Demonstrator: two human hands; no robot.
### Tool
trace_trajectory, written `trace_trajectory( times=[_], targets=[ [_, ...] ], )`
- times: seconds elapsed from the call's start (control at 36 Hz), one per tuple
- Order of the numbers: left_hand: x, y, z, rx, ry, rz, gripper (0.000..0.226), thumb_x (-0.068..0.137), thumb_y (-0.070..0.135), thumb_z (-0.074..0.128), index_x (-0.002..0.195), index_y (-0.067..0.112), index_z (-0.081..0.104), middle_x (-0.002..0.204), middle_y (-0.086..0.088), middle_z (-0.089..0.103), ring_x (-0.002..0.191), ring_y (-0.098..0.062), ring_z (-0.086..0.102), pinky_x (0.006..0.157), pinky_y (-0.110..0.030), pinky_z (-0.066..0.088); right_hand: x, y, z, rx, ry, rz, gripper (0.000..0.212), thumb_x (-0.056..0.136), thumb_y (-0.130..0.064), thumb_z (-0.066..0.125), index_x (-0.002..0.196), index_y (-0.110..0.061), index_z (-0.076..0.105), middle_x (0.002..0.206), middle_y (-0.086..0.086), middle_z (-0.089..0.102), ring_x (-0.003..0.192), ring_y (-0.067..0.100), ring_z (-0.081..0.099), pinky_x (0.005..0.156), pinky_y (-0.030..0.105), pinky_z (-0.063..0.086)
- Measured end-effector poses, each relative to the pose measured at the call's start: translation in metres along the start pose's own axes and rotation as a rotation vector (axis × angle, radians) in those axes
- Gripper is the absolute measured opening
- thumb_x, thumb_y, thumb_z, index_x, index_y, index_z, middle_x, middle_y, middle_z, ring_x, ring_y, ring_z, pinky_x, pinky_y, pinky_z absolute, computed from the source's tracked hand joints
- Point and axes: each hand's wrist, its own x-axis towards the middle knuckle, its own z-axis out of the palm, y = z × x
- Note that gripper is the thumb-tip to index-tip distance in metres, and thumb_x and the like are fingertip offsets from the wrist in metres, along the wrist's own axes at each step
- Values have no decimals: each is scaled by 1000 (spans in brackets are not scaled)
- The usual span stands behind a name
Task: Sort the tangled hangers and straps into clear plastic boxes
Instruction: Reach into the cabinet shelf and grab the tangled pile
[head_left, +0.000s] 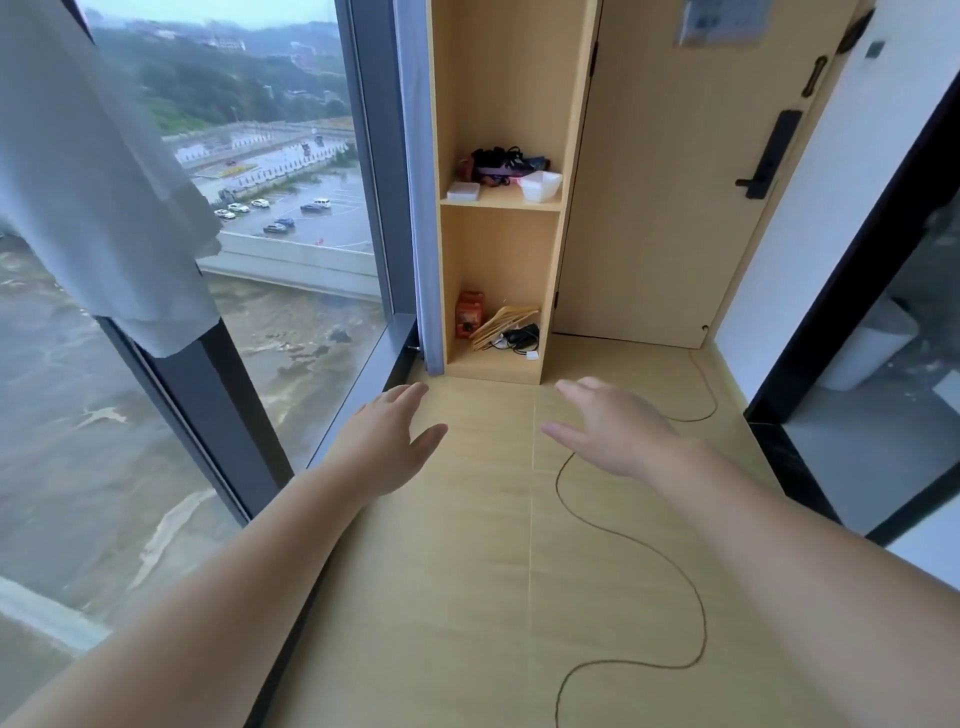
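Both arms stretched forward over the floor (467, 597), left hand (387, 441) and right hand (613, 426) spread wide, palms down, holding nothing, facing the shelf unit (501, 205) with tangled straps (506, 163) above, hangers (501, 325) below.

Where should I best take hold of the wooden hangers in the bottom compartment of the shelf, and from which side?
Probably at the lower left end of the wooden hangers, where the bars run together, so one grip closes round all. Come from the open front of the shelf: the black cable lies against their right side.
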Motion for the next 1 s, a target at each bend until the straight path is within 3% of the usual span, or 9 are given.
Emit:
trace_trajectory(
  times=[0.31,0.44,0.72,0.83,1.0],
  targets=[
    [141,-53,-10,-20,-24,82,61,97,48,44,149,21,28,152,4,36,135,-19,38,105,-32,35,128,0,-6,7,26,71,56,96,-53,44,142,-22,39,141,0,44,114,20,52,87,34,46],
    [196,-63,2,-5,-34,90,61,97,51,42,150,24,26,151,6,36,135,-17,38,101,-32,39,184,17,-2,8,21,80,56,97,-54,44,143,-23,38,143,-1,42,118,22,50,87,33,45],
    [337,-66,18,-9,-13,57,59,97,44,47,148,20,30,151,3,37,136,-20,37,104,-31,34,334,75,-1,27,39,12,61,96,-54,44,148,-24,33,150,-3,36,133,23,41,99,36,40],
    [399,-56,20,-1,-13,23,60,98,45,45,149,20,29,152,4,35,137,-18,36,105,-31,34,399,102,-13,71,25,-9,59,96,-54,45,145,-22,37,147,0,41,129,26,45,100,40,43],
    [474,-44,32,-31,-7,1,58,97,44,46,148,20,31,149,5,38,135,-18,37,104,-30,34,474,142,-23,61,0,-44,56,95,-54,46,143,-25,39,144,-1,44,125,24,48,95,37,45]
  ],
)
